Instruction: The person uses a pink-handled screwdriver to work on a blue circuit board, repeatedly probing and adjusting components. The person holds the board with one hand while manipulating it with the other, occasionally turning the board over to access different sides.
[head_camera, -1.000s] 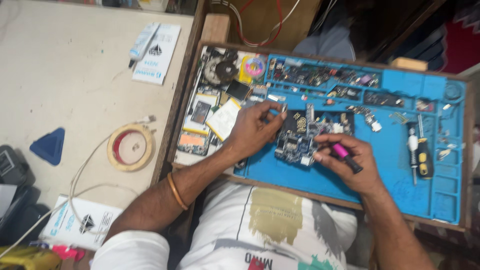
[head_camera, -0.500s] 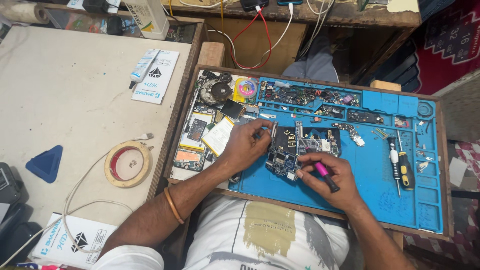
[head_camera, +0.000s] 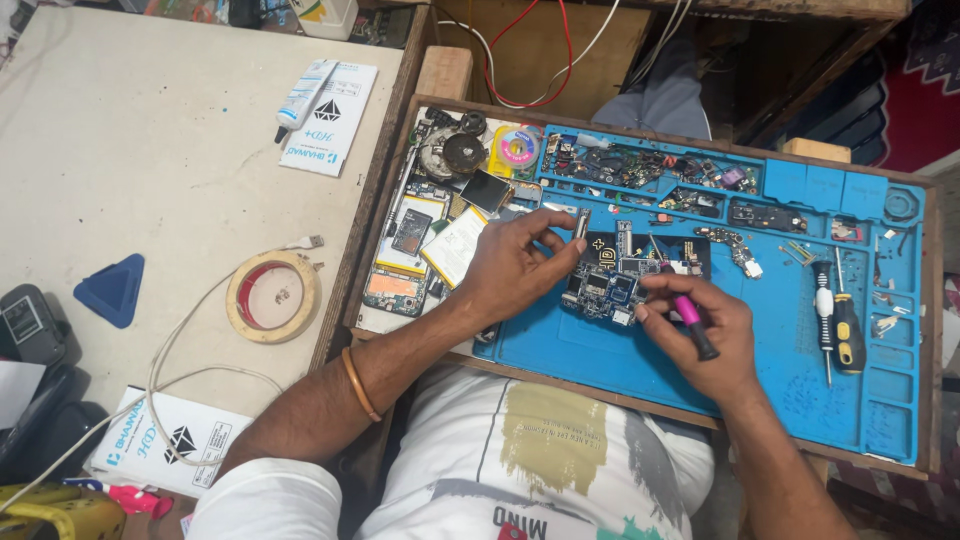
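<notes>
The circuit board lies bare on the blue mat, at twelve o'clock from the person's chest. The left hand pinches a small metal piece; the right hand grips a pink screwdriver on the board. Judging by loose parts, disassembly looks well along

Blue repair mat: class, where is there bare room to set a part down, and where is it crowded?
Bare: the blue repair mat along its near edge, between the right hand and the screwdrivers. Crowded: the far compartments full of small parts, and around the circuit board.
</notes>
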